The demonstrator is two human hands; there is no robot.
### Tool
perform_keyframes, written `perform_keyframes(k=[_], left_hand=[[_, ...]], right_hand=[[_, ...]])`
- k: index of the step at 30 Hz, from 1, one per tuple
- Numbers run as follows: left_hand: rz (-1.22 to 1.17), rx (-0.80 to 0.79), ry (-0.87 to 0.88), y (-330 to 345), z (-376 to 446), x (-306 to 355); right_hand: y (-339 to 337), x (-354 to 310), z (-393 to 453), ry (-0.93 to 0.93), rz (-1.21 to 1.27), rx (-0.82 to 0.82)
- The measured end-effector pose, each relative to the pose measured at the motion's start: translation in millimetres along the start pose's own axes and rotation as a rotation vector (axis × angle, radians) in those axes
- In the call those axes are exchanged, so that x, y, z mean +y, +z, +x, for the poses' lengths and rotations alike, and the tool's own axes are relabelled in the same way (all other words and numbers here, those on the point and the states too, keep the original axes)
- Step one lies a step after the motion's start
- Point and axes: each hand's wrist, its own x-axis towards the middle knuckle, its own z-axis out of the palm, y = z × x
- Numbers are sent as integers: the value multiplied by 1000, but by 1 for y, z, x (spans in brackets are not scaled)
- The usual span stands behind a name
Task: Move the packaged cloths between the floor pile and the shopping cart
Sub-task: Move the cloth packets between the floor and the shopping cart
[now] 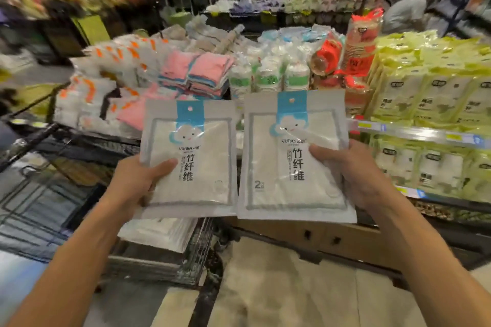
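Shop shelving fills the far side, blurred, stacked with pink cloths (196, 71), bagged cups (268, 74) and yellow-green packs (430, 98) at the right. At the left stands the shopping cart (45, 194), its dark wire frame running near to far, and more white packets (156, 233) lie low in a wire basket just beneath the held ones.

Left of centre, the left hand (138, 183) grips the left packet (191, 159) by its near left edge, thumb curled over the front and fingers hidden behind. Just beside it, edges nearly touching, the right packet (295, 159) is held the same way by the right hand (353, 175), thumb pressed across the printed front, fingers wrapped behind the right edge. Both packets are upright in the air, facing the camera, above the cart's near corner and apart from any pile; the floor pile itself I cannot pick out.

Risk, as I judge it: each slick plastic packet hangs from a one-edge pinch, so a quick swing toward the cart could let one slide free or catch on the wire rim and drop to the floor
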Motion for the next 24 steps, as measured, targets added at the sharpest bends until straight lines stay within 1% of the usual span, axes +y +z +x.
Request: perform_keyframes(k=[3,6,10,13,18,21,24], left_hand=[[13,121,-3,-45,-22,-3],[-18,209,-15,-90,-34,-9],[-48,260,-46,-145,-41,-18],[-62,265,-54,-182,-44,-26],[-127,292,-67,-258,-38,-51],[-127,321,-54,-308,-34,-69],[-127,361,-79,-352,-28,-88]], right_hand=[[37,3,-2,10,-12,-91],[74,10,-4,10,-40,-154],[124,21,-5,30,-66,-215],[168,32,-6,45,-111,-264],[253,51,-15,55,-127,-331],[302,69,-17,66,-120,-351],[342,87,-19,82,-124,-370]])
